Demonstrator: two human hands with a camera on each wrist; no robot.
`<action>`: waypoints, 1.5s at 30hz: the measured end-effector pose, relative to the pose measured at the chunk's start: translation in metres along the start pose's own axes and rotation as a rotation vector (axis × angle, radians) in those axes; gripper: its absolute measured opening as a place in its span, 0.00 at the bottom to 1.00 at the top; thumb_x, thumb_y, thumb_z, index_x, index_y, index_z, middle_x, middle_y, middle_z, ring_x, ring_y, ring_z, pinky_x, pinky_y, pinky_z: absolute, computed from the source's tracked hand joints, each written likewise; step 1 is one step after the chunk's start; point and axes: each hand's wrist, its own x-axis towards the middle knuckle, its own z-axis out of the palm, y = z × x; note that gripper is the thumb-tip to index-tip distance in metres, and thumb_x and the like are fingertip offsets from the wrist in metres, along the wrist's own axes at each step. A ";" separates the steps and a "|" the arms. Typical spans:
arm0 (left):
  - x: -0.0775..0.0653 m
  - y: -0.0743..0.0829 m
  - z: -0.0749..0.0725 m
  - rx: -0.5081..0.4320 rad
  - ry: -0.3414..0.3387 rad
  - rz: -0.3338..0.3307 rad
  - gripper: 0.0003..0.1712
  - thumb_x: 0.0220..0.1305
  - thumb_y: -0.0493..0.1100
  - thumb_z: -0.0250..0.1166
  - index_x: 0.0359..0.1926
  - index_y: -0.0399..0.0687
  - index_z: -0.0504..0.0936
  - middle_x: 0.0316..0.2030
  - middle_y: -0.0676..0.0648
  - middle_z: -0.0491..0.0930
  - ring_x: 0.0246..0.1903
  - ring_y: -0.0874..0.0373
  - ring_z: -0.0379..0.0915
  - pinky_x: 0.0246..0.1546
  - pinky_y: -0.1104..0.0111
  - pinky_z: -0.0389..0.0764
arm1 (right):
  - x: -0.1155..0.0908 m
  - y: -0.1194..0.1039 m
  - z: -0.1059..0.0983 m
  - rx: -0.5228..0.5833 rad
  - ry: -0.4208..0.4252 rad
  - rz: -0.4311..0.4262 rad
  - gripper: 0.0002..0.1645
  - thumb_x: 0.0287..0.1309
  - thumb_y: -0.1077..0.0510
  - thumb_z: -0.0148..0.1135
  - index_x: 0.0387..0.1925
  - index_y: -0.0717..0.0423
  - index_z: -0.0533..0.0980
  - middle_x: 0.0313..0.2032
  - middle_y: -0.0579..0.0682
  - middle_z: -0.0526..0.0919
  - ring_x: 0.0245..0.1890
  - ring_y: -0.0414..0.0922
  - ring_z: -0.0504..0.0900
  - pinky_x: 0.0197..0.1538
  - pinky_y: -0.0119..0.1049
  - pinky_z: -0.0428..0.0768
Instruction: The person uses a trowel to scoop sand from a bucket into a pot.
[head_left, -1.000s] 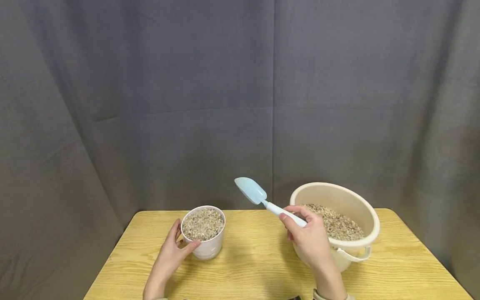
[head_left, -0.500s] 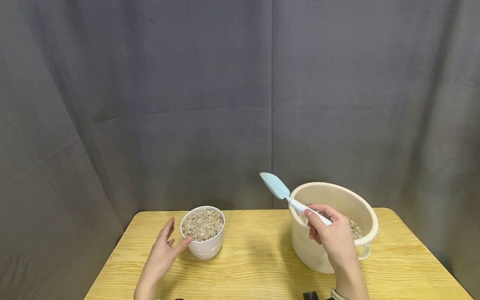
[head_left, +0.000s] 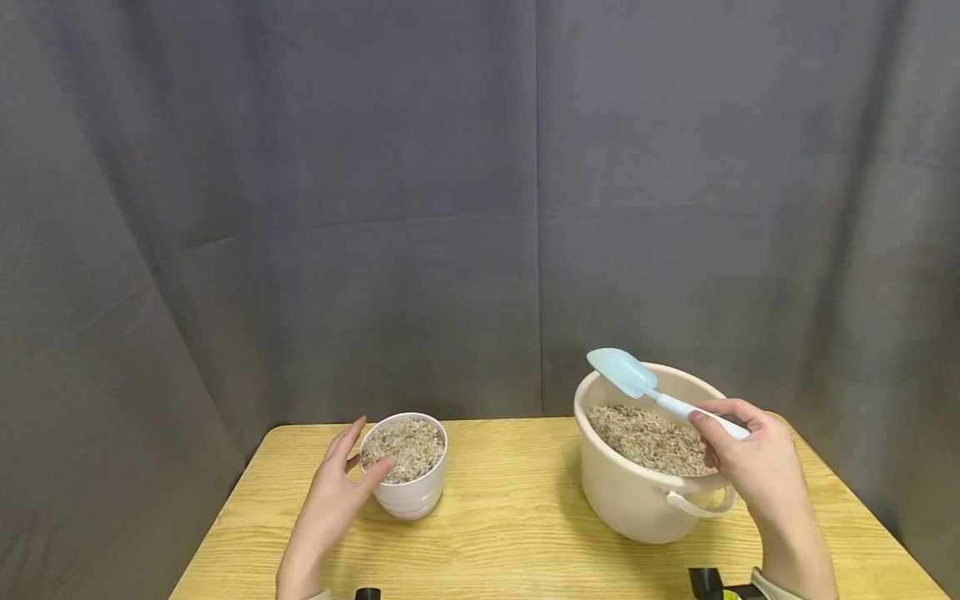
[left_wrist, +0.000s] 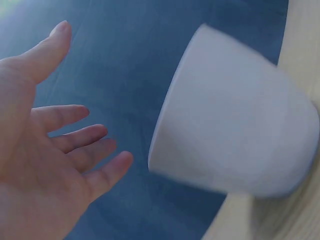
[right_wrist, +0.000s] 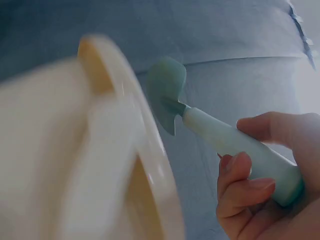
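My right hand [head_left: 765, 467] grips the white handle of a light-blue hand trowel [head_left: 624, 373] between thumb and curled fingers. The trowel's blade points up and left above a cream bucket [head_left: 622, 500], which holds coarse beige granules [head_left: 648, 437]. In the right wrist view the bucket's rim [right_wrist: 155, 165] passes beside the trowel [right_wrist: 225, 135]. On the left, a small white pot [head_left: 412, 502] is filled with similar granules up to near its rim. Beside it, my left hand [head_left: 330, 492] spreads its fingers; the left wrist view shows a gap between hand [left_wrist: 55, 155] and pot [left_wrist: 235, 120].
Pot and bucket stand apart on a wooden table [head_left: 495, 517], the bucket on the right with its carry handle [head_left: 701, 506] hanging at the front. A dark grey curtain [head_left: 405, 208] rises behind the table and along its sides.
My right hand has carried the trowel rightward from between pot and bucket to above the bucket. My left hand has come away from the pot's side and risen slightly near its rim.
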 end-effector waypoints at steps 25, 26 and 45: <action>0.036 0.079 0.141 -0.043 -0.369 0.237 0.48 0.61 0.60 0.67 0.75 0.50 0.57 0.71 0.44 0.58 0.61 0.42 0.66 0.60 0.55 0.72 | 0.052 0.013 -0.061 -0.822 -0.294 -0.418 0.02 0.47 0.60 0.66 0.26 0.54 0.82 0.24 0.46 0.81 0.22 0.43 0.72 0.23 0.38 0.69; 0.037 0.080 0.148 -0.048 -0.382 0.230 0.48 0.61 0.60 0.67 0.75 0.50 0.57 0.71 0.45 0.58 0.61 0.43 0.66 0.60 0.55 0.72 | 0.053 0.012 -0.062 -0.831 -0.307 -0.426 0.02 0.47 0.59 0.66 0.26 0.54 0.81 0.24 0.46 0.81 0.22 0.43 0.72 0.23 0.38 0.70; 0.038 0.095 0.217 -0.120 -0.337 0.182 0.61 0.52 0.62 0.73 0.77 0.45 0.50 0.73 0.43 0.54 0.62 0.41 0.66 0.58 0.59 0.74 | 0.069 0.019 -0.055 -0.879 -0.457 -0.507 0.07 0.47 0.63 0.70 0.24 0.51 0.78 0.24 0.42 0.77 0.23 0.41 0.72 0.25 0.39 0.72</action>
